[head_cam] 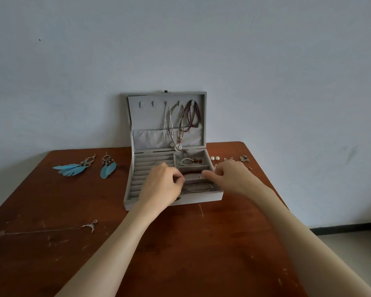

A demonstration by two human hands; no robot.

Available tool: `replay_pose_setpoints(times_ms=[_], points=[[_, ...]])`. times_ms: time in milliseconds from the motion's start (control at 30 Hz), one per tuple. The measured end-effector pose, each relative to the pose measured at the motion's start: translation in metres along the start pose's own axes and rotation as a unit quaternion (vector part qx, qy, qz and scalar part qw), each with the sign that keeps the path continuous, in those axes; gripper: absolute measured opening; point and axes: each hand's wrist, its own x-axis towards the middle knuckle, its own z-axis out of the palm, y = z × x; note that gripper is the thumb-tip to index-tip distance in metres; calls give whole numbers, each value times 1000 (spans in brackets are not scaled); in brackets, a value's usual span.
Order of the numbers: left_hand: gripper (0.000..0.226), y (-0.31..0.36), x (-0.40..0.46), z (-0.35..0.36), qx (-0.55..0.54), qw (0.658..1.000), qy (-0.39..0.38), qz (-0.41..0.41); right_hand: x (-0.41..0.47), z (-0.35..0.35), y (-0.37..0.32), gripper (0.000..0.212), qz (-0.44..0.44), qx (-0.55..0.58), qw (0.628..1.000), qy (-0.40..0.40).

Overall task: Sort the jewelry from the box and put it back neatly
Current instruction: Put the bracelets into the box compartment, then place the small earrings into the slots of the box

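two bare, sleeveless forearms (pixel 124 236)
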Motion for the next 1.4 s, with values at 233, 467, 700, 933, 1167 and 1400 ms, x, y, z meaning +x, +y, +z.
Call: replay_pose_setpoints(times_ms=[233,467,700,933,1167,1400], points=[[19,17,36,1,-39,998,8,57,28,-6,39,14,28,68,989,125],[26,53,88,35,44,992,-1,116,74,4,55,25,18,17,993,116],[29,62,103,56,191,981,-5,38,83,6,58,17,0,-16,996,87],[30,62,108,68,220,975,-7,14,82,-2,64,14,17,16,992,125],[31,61,109,72,202,979,4,17,80,-10,65,14,28,79,985,148],[22,51,89,33,-16,999,24,22,69,-17,40,13,30,191,964,180]])
